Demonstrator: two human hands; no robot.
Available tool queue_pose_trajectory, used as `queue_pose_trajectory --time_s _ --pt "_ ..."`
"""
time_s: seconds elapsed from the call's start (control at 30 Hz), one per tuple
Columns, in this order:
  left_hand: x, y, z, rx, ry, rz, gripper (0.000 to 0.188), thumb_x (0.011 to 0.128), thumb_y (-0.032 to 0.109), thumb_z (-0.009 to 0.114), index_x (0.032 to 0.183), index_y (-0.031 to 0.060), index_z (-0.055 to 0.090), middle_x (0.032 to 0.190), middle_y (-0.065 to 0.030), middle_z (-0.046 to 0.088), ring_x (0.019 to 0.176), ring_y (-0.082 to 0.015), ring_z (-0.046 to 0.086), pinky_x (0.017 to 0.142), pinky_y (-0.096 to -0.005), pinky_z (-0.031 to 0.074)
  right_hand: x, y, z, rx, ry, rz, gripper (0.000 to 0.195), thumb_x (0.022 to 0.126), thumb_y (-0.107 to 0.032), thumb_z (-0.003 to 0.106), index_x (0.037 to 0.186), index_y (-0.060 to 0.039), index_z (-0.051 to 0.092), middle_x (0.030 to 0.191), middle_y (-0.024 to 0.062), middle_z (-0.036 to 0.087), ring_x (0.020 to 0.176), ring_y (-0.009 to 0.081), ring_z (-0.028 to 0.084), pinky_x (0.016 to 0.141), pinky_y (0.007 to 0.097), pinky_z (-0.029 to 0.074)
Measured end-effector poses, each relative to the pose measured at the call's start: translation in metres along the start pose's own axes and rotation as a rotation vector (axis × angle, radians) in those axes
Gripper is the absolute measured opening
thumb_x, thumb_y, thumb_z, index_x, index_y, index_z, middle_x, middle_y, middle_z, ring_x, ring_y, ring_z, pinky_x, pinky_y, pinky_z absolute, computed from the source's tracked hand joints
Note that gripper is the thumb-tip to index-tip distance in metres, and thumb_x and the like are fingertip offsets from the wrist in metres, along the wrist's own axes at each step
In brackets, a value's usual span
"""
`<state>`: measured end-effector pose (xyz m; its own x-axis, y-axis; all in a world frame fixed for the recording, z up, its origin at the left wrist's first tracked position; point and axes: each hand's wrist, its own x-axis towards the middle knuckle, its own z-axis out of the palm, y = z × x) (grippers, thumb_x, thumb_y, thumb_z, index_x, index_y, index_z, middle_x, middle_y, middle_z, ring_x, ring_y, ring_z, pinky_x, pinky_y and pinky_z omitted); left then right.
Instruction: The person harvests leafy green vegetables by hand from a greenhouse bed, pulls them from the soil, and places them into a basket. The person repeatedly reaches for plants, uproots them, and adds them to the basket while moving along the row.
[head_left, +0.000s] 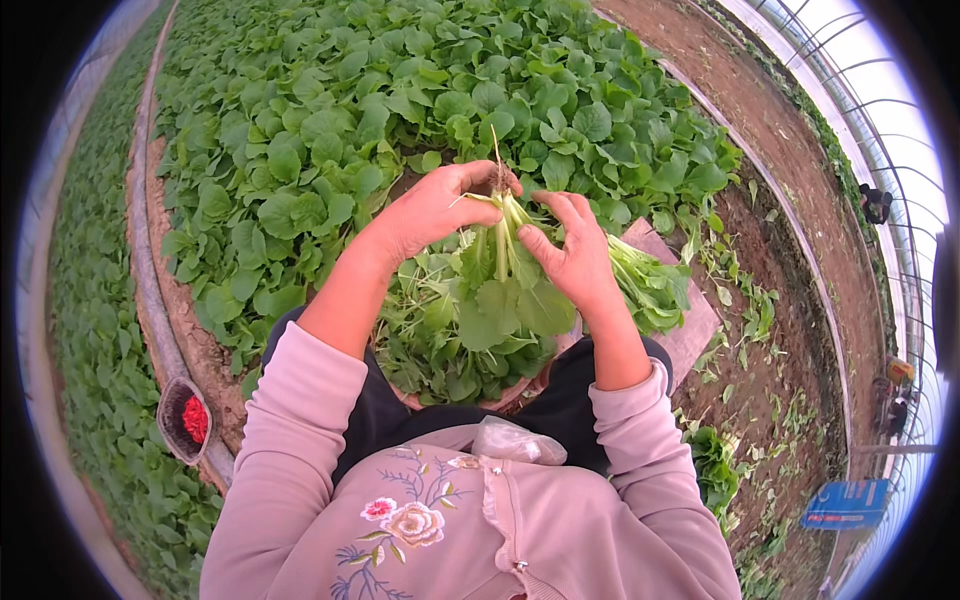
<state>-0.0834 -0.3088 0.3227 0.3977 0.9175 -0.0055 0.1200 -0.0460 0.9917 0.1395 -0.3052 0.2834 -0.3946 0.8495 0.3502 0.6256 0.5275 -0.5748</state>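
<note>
My left hand grips a small bunch of leafy greens by its root end. The thin roots point up and the broad leaves hang down. Close on the right side of the stems is my right hand, its thumb and fingers apart; whether the thumb touches the stems is hard to tell. Beneath both hands, a heap of loose green leaves lies between my knees, partly over a pinkish container rim. A bundle of greens rests on a flat board to the right.
Dense leafy plants grow ahead and left. Beside a long pipe stands a small bucket holding red items. A plastic bag is on my lap. More greens and a blue box are right.
</note>
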Motion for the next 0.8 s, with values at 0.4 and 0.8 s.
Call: queue_pose_trajectory --time_s 0.4,0.8 --pt "0.010 -0.021 0.015 -0.011 0.252 0.011 0.029 0.089 0.003 0.058 0.118 0.0012 0.063 0.108 -0.0052 0.067 0.094 -0.0125 0.063 0.083 -0.0283 0.051 0.003 -0.014 0.005 1.126 -0.109 0.464 0.041 0.083 -0.002 0.073 0.121 -0.0021 0.060 0.109 0.0031 0.066 0.095 0.0121 0.062 0.087 0.0281 0.050" --pt "0.005 -0.013 0.018 -0.010 0.105 -0.092 0.028 0.085 0.006 0.064 0.112 -0.0002 0.063 0.098 -0.0033 0.065 0.070 -0.0080 0.056 0.063 -0.0240 0.047 -0.003 -0.007 0.017 0.855 -0.060 0.407 0.030 0.079 -0.003 0.075 0.106 -0.0010 0.062 0.092 0.0019 0.065 0.081 0.0083 0.058 0.074 0.0263 0.049"
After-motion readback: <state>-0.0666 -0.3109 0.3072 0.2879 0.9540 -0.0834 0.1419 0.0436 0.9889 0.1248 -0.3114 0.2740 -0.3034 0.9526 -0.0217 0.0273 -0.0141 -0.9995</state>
